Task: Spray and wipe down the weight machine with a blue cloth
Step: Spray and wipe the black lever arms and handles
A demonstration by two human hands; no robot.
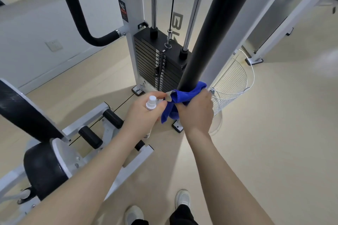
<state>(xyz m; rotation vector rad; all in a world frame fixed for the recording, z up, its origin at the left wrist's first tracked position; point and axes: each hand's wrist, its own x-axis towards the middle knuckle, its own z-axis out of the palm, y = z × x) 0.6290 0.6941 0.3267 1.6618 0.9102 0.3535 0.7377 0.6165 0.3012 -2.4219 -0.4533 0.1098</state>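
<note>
A thick black padded bar [215, 29] of the weight machine runs from the top of the view down to the middle. A blue cloth [184, 95] is wrapped around its lower end. My right hand [195, 113] grips the cloth against the bar. My left hand [144, 115] holds a small white spray bottle [151, 103] upright, and its fingertips pinch a corner of the cloth. The black weight stack [157, 60] with its steel guide rods sits just behind the bar.
The white frame upright [128, 5] stands behind. A curved black handle [76, 14] is at upper left. The seat pads and foot rollers [91, 137] lie at lower left. A white wire basket [232, 80] sits right of the bar. My shoes [182, 199] stand on beige floor.
</note>
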